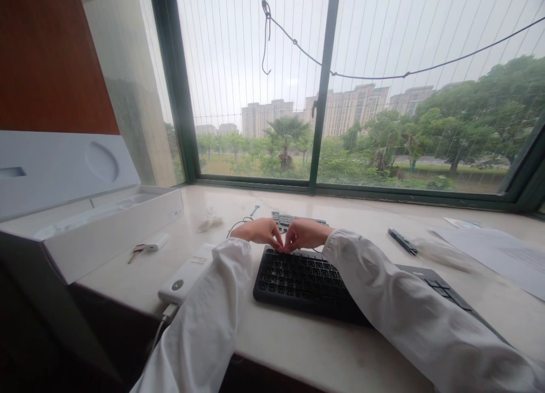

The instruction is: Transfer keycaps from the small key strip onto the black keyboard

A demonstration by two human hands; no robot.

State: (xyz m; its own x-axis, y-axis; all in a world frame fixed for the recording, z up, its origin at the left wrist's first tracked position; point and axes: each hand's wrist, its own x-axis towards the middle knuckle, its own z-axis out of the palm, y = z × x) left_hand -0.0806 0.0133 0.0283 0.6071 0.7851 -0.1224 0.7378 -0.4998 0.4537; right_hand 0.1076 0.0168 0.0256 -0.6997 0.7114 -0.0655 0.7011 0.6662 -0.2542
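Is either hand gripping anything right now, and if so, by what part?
It cannot be told: the left hand and right hand have fingertips close together at the far edge of the black keyboard; anything pinched there cannot be made out.

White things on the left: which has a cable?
The flat block by the left sleeve: a cable joins its near end. The box and little piece show none.

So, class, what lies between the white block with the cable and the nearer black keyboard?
In the head view, the left sleeve crosses between the white block and black keyboard, plus a bare countertop strip.
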